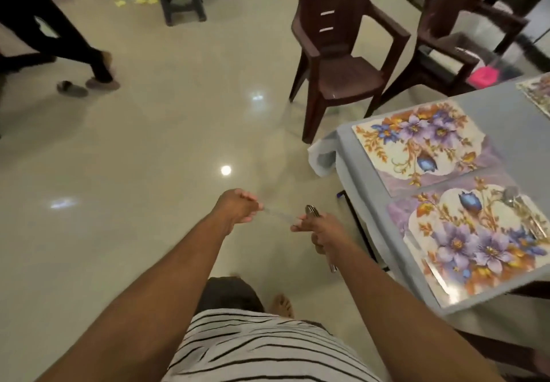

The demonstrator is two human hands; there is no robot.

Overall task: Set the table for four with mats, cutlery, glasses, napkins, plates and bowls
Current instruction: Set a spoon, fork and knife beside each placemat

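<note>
Head view: your right hand (323, 229) clamps its fingers round a bundle of steel cutlery (312, 211), likely as stock for the remaining places. Your left hand (235, 207) pinches one blurred piece (275, 216), seemingly drawing it free. Two floral rectangular mats (422, 140) lie on the grey-clothed surface (512, 119); cutlery there is hard to make out.

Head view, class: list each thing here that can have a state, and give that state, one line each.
Left hand: shut, pinching one piece pulled from the bundle.
Right hand: shut round a cutlery bundle.
Near mat: flat on the table, cutlery at its right edge.
Far mat: flat, bare.
Nearer chair: standing clear of the table, unoccupied.
</note>
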